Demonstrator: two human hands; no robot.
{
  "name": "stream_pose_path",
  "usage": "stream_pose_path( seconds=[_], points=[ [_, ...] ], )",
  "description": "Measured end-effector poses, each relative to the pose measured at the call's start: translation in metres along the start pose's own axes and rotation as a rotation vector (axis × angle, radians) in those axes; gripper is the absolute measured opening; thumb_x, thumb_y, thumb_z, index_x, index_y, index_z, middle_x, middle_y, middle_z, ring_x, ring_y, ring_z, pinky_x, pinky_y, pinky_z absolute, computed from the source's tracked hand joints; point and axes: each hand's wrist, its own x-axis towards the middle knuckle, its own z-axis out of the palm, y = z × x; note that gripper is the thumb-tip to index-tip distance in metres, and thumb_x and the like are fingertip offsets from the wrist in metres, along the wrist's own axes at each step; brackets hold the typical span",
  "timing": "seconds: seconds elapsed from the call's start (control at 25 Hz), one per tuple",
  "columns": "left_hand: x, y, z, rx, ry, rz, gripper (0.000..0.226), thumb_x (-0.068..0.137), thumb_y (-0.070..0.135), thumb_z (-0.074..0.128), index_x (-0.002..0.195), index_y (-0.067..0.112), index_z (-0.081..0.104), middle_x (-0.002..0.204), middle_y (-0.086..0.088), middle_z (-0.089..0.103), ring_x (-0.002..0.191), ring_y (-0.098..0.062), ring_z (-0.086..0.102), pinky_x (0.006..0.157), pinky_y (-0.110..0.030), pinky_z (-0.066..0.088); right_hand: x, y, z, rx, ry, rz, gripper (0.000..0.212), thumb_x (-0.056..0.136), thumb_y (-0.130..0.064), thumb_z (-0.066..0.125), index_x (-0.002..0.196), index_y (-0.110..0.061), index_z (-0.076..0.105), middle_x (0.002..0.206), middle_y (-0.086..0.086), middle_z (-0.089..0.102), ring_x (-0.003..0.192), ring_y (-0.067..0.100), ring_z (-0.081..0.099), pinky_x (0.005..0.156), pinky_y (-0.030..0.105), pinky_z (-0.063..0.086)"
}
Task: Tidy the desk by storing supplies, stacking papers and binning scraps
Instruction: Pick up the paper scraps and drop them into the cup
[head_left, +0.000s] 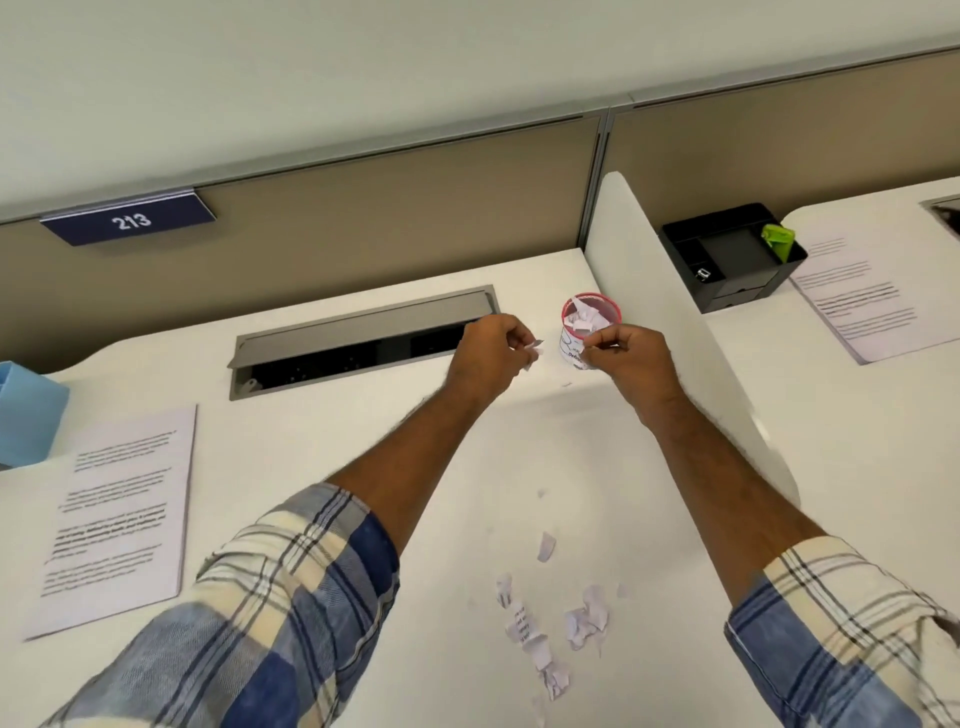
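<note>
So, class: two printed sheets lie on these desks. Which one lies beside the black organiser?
The right-hand sheet, beyond the divider; the other lies near a blue box.

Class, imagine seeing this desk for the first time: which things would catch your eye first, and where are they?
Both outstretched hands meet mid-desk, the left hand and right hand each pinching a white paper scrap beside the small red-rimmed cup stuffed with crumpled paper. Torn white paper scraps litter the desk nearer the person, and a printed paper sheet lies at left.
</note>
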Motion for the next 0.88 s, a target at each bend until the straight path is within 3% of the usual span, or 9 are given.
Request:
stream_pose_path(
  seconds=[0.16,0.32,0.48,0.68,0.8,0.88],
  points=[
    [0.051,0.014,0.006,0.048,-0.015,0.034,0.012,0.081,0.004,0.081,0.085,0.011,0.071,0.076,-0.009,0.075,0.058,-0.02,0.069,0.065,-0.042,0.063,0.049,-0.006,0.005,-0.171,0.041,-0.062,0.012,0.079,-0.003,0.08,0.085,-0.013,0.076,0.089,0.004,0.074,0.081,0.016,0.069,0.078,0.026,0.055],
    [0.086,0.023,0.017,0.073,-0.015,0.043,0.017,0.08,0.007,0.081,0.08,0.018,0.068,0.074,-0.004,0.072,0.065,-0.023,0.071,0.066,-0.042,0.063,0.084,-0.007,0.009,-0.375,0.055,-0.081,0.011,0.085,-0.013,0.077,0.096,-0.012,0.076,0.098,0.005,0.075,0.092,0.025,0.069,0.088,0.039,0.061],
    [0.108,0.028,0.034,0.133,-0.008,-0.007,0.018,0.079,0.012,0.081,0.077,0.024,0.067,0.075,0.006,0.07,0.075,-0.019,0.07,0.071,-0.034,0.06,0.103,-0.005,0.012,-0.568,-0.012,-0.074,0.014,0.085,-0.014,0.079,0.098,-0.013,0.074,0.103,0.007,0.073,0.094,0.024,0.066,0.087,0.036,0.059],
    [0.119,0.03,0.057,0.202,-0.08,-0.067,0.018,0.081,0.015,0.078,0.082,0.027,0.065,0.088,0.003,0.072,0.081,-0.018,0.07,0.069,-0.029,0.057,0.11,-0.004,0.017,-0.707,-0.12,-0.095,0.025,0.087,-0.013,0.076,0.109,-0.01,0.064,0.111,0.012,0.07,0.098,0.029,0.067,0.087,0.037,0.056],
    [0.123,0.033,0.064,0.238,-0.116,-0.061,0.015,0.083,0.015,0.075,0.093,0.024,0.067,0.096,-0.001,0.072,0.086,-0.023,0.071,0.076,-0.035,0.06,0.113,-0.006,0.021,-0.772,-0.166,-0.138,0.041,0.087,-0.015,0.078,0.119,-0.01,0.054,0.118,0.013,0.063,0.101,0.029,0.066,0.088,0.034,0.052],
    [0.125,0.036,0.069,0.282,-0.131,-0.026,0.018,0.087,0.013,0.073,0.102,0.02,0.067,0.101,-0.005,0.072,0.091,-0.026,0.07,0.082,-0.039,0.061,0.117,-0.006,0.023,-0.755,-0.184,-0.151,0.043,0.09,-0.013,0.075,0.125,-0.008,0.051,0.122,0.014,0.061,0.098,0.019,0.067,0.085,0.026,0.054]
  ],
)
